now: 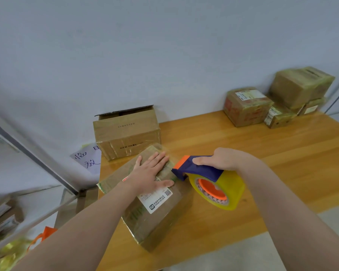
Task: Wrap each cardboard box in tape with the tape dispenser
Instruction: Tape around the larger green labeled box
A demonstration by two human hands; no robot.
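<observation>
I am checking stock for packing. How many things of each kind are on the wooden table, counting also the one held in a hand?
Cardboard boxes: 6, the near box, the open box, four stacked boxes far right.
Tape dispenser: 1, in the right hand.
Total: 7.

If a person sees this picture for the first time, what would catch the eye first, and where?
Probably the tape dispenser, navy and orange with a big yellow roll, gripped by the right hand at centre. Just left of it, the left hand presses flat on a labelled cardboard box. A pile of taped boxes sits far right by the wall.
</observation>
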